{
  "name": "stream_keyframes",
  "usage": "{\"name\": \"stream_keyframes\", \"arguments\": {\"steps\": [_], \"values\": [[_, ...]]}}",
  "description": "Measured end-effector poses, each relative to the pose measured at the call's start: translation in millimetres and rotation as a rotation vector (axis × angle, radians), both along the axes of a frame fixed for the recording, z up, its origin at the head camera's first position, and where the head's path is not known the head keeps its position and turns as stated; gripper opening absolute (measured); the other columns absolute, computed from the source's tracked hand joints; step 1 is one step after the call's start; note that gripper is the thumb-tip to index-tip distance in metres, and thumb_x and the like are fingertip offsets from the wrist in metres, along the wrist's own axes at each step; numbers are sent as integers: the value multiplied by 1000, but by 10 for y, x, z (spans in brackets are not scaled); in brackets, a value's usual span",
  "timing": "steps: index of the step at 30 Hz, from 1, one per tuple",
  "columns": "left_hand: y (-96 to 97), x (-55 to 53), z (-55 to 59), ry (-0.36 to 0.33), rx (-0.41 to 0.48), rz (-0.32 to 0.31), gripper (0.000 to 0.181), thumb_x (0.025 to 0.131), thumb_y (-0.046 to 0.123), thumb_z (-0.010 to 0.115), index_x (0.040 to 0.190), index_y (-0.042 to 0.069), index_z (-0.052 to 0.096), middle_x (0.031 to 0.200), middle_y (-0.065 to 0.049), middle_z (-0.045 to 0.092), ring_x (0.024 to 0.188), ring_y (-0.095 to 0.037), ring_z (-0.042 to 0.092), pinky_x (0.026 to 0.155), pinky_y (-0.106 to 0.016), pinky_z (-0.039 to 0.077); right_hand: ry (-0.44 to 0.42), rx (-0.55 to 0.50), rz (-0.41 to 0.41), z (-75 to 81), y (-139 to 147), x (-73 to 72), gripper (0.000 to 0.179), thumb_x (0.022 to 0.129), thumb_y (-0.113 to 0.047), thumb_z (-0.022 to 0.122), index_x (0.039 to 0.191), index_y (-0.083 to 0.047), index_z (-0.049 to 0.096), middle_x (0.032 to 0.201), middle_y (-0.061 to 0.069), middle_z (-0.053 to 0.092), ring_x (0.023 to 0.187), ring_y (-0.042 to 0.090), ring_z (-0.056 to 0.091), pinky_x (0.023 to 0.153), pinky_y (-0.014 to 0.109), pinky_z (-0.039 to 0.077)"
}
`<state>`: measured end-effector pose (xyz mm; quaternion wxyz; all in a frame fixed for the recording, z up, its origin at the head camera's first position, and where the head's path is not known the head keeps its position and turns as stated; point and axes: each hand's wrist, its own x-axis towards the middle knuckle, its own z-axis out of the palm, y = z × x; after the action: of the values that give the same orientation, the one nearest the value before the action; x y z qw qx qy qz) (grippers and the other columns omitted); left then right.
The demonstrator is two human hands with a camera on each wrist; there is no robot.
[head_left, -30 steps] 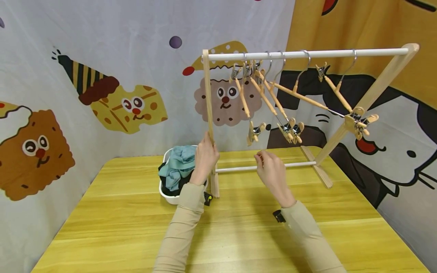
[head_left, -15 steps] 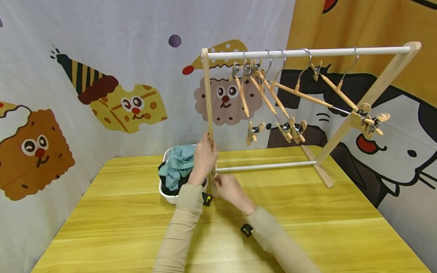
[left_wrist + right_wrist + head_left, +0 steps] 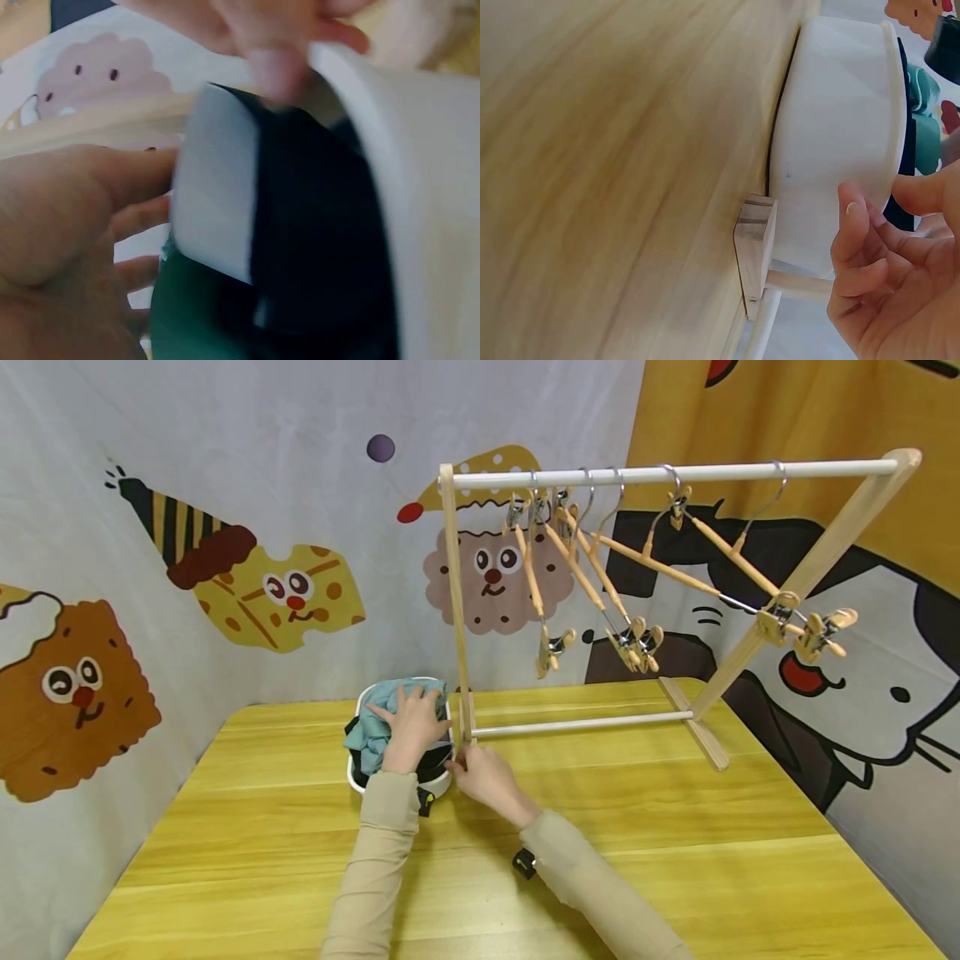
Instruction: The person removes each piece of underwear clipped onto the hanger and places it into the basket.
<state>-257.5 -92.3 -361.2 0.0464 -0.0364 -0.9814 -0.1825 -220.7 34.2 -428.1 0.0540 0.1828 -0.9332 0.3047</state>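
A white basket (image 3: 438, 783) at the back left of the table holds a teal garment (image 3: 369, 731) on top of dark cloth (image 3: 431, 763). My left hand (image 3: 414, 727) lies over the teal garment with its fingers spread. In the left wrist view, that hand (image 3: 82, 210) is beside a pale flat panel (image 3: 216, 184) bordering the dark cloth. My right hand (image 3: 487, 778) pinches the basket's near right rim. The right wrist view shows its thumb at the rim's inner side and curled fingers (image 3: 853, 217) against the outer wall.
A wooden rack (image 3: 455, 585) stands right beside the basket, its left foot (image 3: 754, 240) close to the basket's base. Several clip hangers (image 3: 573, 568) hang from its white top rod (image 3: 712, 473). A lower white rod (image 3: 585, 724) crosses near the table (image 3: 300, 843).
My left hand has left the rack's left post and moved left and down onto the teal garment. My right hand has come leftward from under the hangers to the basket's rim.
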Motion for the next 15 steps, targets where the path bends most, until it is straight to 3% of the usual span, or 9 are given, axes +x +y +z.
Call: {"name": "stream_keyframes", "arguments": {"steps": [4, 9, 15], "values": [[-17, -40, -88, -102, -54, 1, 49, 87, 21, 69, 133, 14, 56, 150, -13, 39, 146, -42, 15, 100, -81, 9, 2, -2, -10, 4, 7, -1, 22, 90, -23, 63, 75, -8, 67, 58, -3, 57, 46, 5, 44, 42, 20, 33], [15, -90, -177, -182, -131, -16, 42, 91, 10, 60, 132, 11, 57, 149, -11, 41, 145, -40, 18, 101, -76, 23, -4, -4, -11, 4, 5, -2, 25, 91, -24, 63, 71, -9, 65, 54, -4, 54, 44, 5, 42, 40, 20, 31], [105, -119, -254, -243, -193, 1, 33, 96, 8, 48, 126, 5, 61, 147, -8, 44, 145, -39, 15, 103, -72, 27, -21, 6, -13, 15, -10, -5, 23, 90, -23, 63, 71, -9, 63, 55, -4, 50, 46, 6, 41, 41, 20, 31]]}}
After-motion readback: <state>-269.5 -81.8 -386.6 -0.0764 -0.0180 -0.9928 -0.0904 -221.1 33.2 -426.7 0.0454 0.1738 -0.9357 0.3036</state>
